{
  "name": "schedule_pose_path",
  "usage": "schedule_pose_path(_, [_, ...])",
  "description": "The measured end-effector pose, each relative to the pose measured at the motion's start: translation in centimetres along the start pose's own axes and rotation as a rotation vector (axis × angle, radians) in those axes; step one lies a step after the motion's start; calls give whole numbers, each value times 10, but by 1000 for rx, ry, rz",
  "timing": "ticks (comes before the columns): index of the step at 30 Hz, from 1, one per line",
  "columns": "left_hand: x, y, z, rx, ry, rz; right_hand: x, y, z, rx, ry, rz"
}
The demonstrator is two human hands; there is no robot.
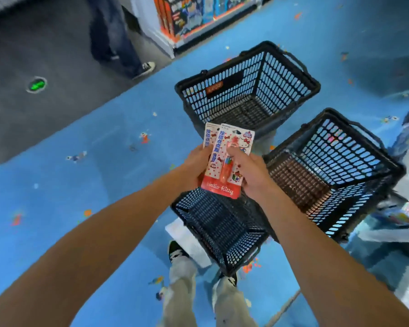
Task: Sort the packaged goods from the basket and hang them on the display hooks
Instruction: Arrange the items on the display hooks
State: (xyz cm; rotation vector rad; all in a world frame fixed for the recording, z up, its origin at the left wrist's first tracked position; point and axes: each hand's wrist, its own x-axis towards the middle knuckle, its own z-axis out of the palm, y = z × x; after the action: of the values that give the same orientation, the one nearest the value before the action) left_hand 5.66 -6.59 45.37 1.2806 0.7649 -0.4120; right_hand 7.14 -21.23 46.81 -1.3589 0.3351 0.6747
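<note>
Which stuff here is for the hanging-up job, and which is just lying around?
For the job: Hello Kitty packs, gripped by left hand and right hand; far basket, right basket, near basket.

Just lying about: green floor arrow, shelf of boxes, another person's legs, coloured floor specks.

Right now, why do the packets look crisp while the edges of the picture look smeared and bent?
Head view: the wide-angle lens stretches the frame's edges; the packets held by the left hand and right hand are sharp; the shelf boxes and the bystander's legs at the top are smeared; lighting looks even, shadows soft.
</note>
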Motion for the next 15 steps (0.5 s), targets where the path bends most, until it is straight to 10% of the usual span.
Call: schedule_pose_path(15, [-267,-206,-359,-439,643,165,-167,192,348,-385,-690,321])
